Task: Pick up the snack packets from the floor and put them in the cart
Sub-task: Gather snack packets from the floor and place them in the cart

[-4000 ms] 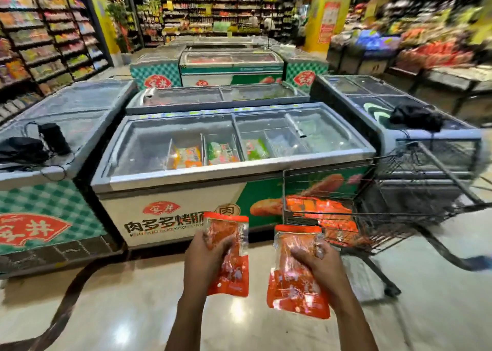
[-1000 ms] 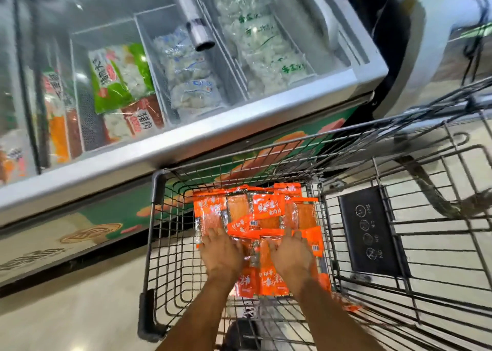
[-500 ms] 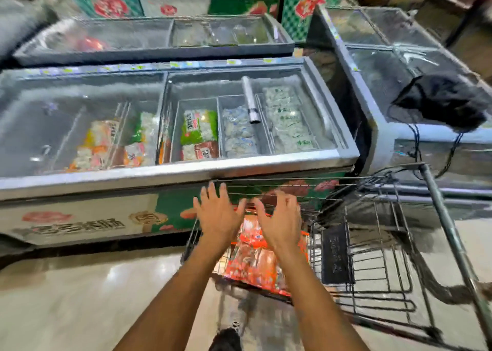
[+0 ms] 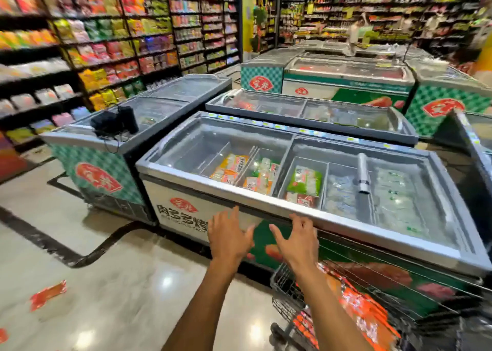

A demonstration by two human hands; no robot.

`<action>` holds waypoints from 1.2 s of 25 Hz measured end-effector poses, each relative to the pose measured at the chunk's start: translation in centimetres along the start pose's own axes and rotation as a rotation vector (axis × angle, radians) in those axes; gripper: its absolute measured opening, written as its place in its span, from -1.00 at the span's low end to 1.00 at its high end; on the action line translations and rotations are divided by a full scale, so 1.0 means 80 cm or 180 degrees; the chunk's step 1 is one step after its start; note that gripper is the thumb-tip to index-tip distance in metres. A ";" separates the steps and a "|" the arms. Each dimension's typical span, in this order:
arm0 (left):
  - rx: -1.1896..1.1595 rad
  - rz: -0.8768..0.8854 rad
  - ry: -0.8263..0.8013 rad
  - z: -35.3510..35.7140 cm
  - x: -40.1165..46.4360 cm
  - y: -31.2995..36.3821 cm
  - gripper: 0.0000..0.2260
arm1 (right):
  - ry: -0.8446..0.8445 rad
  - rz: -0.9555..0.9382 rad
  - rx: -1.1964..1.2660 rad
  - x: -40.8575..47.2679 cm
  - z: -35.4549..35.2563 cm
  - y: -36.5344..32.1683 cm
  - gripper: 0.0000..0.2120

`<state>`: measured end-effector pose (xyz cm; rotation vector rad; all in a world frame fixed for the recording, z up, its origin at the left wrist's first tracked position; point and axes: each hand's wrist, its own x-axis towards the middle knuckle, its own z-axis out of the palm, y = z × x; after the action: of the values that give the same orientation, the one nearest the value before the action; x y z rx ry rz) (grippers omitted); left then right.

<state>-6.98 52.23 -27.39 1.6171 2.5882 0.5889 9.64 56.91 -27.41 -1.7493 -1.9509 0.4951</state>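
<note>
Orange-red foil snack packets [image 4: 364, 308] sit piled in the grey wire shopping cart [image 4: 282, 301] at near right, pressed up vs the big glass-topped chest freezer [image 4: 306, 209]. Both hands are bare & empty: left hand [image 4: 229, 237] & right hand [image 4: 299, 240] float side by side, fingers spread apart, gripping nothing, in front of the freezer's near edge & just above the cart's left end.

More of the job waits at near left: a red snack packet on the floor [image 4: 48, 294], well apart from the cart, w/ a sliver of another at the left frame edge [image 4: 3, 336].

Step in hand, as I judge it: turn left, go to that packet. Do it well by crouching close, pinching the flat pack at an edge since the glossy floor gives no lip, & grabbing one per hand to save a trip.

Vs 0.5 s ago: view has lifted & swung left, so the floor packets now show; hands were over the pile in the cart, now higher & left of it.
</note>
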 end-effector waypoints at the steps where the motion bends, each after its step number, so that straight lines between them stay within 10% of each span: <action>1: -0.0088 -0.0215 0.0046 -0.015 -0.010 -0.040 -0.38 | -0.0076 -0.0112 0.0028 -0.007 0.017 -0.032 -0.33; 13: -0.0155 -0.2066 0.0770 -0.187 -0.149 -0.499 -0.40 | -0.1050 -0.1248 0.0566 -0.178 0.286 -0.407 -0.37; 30: 0.0125 -0.3105 0.1414 -0.301 -0.012 -0.848 -0.51 | -0.2036 -0.2613 0.0962 -0.175 0.560 -0.792 -0.46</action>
<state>-70.29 17.95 -27.83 0.0678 3.2025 0.8287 -66.67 37.29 -30.55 -0.5174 -2.6009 1.0329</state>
